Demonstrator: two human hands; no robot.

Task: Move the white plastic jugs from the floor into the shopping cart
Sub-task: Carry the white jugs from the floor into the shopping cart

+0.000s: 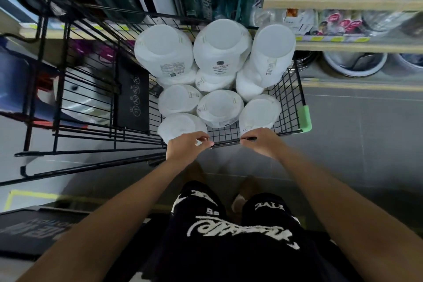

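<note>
Several white plastic jugs point(219, 107) stand packed in the black wire shopping cart point(290, 89), stacked in two layers with their flat bottoms facing up. The largest jugs point(220, 46) sit at the far end. My left hand point(186, 145) has its fingers curled over the cart's near rim, beside the nearest jug point(180, 126). My right hand point(259, 141) grips the same rim a little to the right, below another jug point(259, 112). No jug is visible on the floor.
Store shelves point(343, 2) with packaged goods and bowls run along the far side and right. A green bumper point(305, 119) caps the cart's right corner. Grey floor tiles point(366, 144) spread to the right. A dark mat point(34, 229) lies at the lower left.
</note>
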